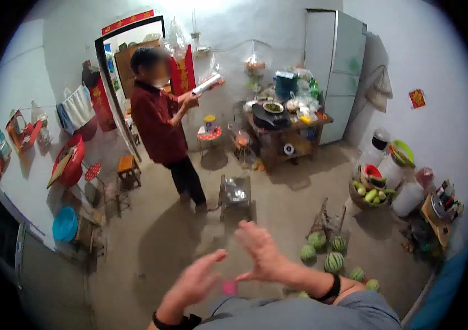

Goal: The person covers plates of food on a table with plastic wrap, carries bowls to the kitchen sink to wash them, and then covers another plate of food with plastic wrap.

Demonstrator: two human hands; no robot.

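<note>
My left hand (195,279) is raised near the bottom centre, fingers apart and slightly blurred, holding nothing. Facing it, my right hand (261,254) has its thumb and fingers spread, also with nothing in it. The two hands do not touch. A small pink item (229,287) shows between them, just above my grey clothing. Beyond my hands stands a low stool (235,212) with a clear plastic bag (236,192) on it. Another person (159,124) in a dark red top stands at the left of centre, holding a white roll (206,84) in both hands.
Several watermelons (334,262) lie on the floor to the right, by a small wooden frame (327,219). A basket of green produce (370,193) stands behind them. A cluttered table (283,131) and a fridge (333,71) stand at the back. A blue basin (65,224) is at left.
</note>
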